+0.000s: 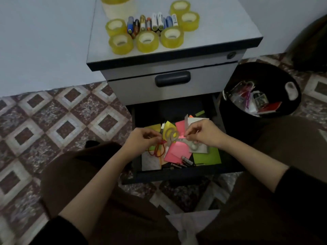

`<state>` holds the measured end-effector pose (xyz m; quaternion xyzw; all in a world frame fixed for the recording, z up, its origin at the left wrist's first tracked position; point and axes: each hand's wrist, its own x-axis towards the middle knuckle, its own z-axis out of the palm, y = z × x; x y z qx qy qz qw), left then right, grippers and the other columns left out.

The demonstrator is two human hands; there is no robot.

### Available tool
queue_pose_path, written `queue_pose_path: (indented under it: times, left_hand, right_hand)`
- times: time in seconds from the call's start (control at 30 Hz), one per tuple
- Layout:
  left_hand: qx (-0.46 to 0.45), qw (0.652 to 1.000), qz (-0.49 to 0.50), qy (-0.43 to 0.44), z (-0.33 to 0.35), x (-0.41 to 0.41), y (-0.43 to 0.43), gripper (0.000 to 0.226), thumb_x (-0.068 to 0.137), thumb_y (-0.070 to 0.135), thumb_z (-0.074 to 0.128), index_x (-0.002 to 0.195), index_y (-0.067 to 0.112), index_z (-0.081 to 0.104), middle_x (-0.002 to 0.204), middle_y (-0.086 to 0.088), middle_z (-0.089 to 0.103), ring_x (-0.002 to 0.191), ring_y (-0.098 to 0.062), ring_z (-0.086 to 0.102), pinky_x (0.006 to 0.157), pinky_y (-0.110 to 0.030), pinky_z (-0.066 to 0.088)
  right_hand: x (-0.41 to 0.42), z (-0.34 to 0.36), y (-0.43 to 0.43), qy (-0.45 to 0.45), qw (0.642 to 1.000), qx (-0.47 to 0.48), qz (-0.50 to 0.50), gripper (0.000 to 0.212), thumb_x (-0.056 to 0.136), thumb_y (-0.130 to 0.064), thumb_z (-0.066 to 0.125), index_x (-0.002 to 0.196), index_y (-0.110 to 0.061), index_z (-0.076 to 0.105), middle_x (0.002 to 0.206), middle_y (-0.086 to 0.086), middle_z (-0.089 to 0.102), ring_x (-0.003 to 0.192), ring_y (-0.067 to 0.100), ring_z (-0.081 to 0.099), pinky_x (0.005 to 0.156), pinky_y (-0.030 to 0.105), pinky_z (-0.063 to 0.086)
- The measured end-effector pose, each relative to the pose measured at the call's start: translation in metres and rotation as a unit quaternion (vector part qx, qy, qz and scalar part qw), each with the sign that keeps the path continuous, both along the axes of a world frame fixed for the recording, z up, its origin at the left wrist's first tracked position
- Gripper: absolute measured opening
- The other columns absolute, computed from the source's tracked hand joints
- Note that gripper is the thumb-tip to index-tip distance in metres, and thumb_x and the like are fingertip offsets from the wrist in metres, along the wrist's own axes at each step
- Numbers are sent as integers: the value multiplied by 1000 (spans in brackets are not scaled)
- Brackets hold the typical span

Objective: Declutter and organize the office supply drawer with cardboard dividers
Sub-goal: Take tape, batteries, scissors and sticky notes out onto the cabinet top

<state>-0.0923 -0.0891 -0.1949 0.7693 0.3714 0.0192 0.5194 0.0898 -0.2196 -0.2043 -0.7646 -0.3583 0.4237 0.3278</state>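
Drawer open, mid-frame, full of coloured notes. L hand pinches red rubber bands over its left side. R hand just beside, fingers curled in a pinch, can't tell on what. Tape rolls top centre on cabinet; bin at right.

Tape rolls on the pale grey top are yellow, and the top's front edge is black. The pens among them are blue, orange and white. The drawer is dark, its papers pink, lime, yellow and white. The bands are red and tan. The bin is black. The floor is patterned in diamonds — maroon, cream, grey. The sleeves are black, the trousers brown.
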Motion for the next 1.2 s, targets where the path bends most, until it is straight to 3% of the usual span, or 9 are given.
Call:
queue_pose_path:
  times: [0.17, 0.27, 0.43, 0.57, 0.67, 0.87, 1.03, 1.1, 1.2]
  left_hand:
    - [-8, 995, -50, 86, -38, 2, -4, 5, 83, 13, 68, 85, 10, 72, 78, 0, 67, 73, -9, 60, 69, -15, 48]
    - [6, 988, -100, 117, -51, 11, -6, 6, 84, 15, 68, 85, 11, 72, 75, 4, 65, 68, 0, 56, 69, -14, 45]
    - [-2, 976, -148, 160, -68, 25, 2, 13, 84, 14, 67, 95, 10, 73, 87, 3, 65, 76, 0, 55, 68, -5, 41]
    - [10, 968, -164, 191, -78, 32, 10, 16, 86, 19, 66, 99, 13, 73, 88, 5, 63, 84, -4, 55, 75, -16, 41]
    - [-1, 966, -161, 202, -85, 36, 12, 17, 86, 18, 65, 100, 13, 72, 92, 4, 64, 88, -6, 55, 74, -16, 42]
    - [-3, 956, -194, 219, -98, 34, 3, 18, 86, 14, 65, 101, 8, 72, 107, -3, 68, 99, -11, 58, 86, -21, 44]
    - [-4, 931, -241, 275, -107, 26, -8, 21, 88, 14, 62, 107, 9, 70, 110, -7, 67, 101, -15, 58, 79, -18, 40]
    - [3, 920, -261, 293, -110, 24, -11, 25, 88, 15, 62, 112, 11, 68, 115, -6, 65, 105, -17, 58, 81, -17, 40]
    - [4, 911, -277, 305, -116, 21, -16, 31, 88, 14, 62, 119, 11, 63, 121, -5, 62, 111, -17, 56, 82, -15, 36]
  right_hand:
    - [5, -34, 0, -10, 996, -84, 39, 11, 77, 4, 70, 87, 1, 73, 64, -6, 56, 44, -9, 53, 43, 5, 38]
    - [8, -46, 5, -23, 990, -124, 56, 13, 77, 3, 70, 89, 0, 73, 66, -11, 52, 44, -11, 51, 43, 5, 36]
    - [13, -68, 9, -76, 968, -195, 137, 17, 81, -3, 66, 95, -4, 74, 92, 4, 68, 62, -2, 49, 68, 17, 46]
    - [8, -91, 0, -132, 918, -296, 228, 24, 86, -8, 58, 106, 1, 67, 114, 15, 64, 102, 26, 59, 86, 31, 49]
    - [3, -97, -7, -143, 893, -345, 250, 24, 90, -5, 46, 110, 1, 58, 118, 20, 56, 100, 29, 56, 71, 27, 41]
    - [8, -103, -10, -124, 881, -359, 281, 17, 88, -8, 48, 101, -5, 58, 114, 20, 58, 94, 28, 54, 70, 26, 40]
    - [10, -98, -7, -100, 876, -386, 272, 23, 88, -7, 46, 65, -7, 42, 72, 5, 45, 76, 24, 49, 53, 26, 38]
    - [12, -95, -5, -85, 877, -392, 263, 25, 87, -5, 47, 64, -10, 41, 71, 7, 48, 66, 24, 51, 56, 28, 44]
    - [16, -95, -4, -59, 883, -388, 256, 14, 88, -3, 49, 85, -1, 63, 89, 15, 67, 77, 29, 64, 71, 35, 55]
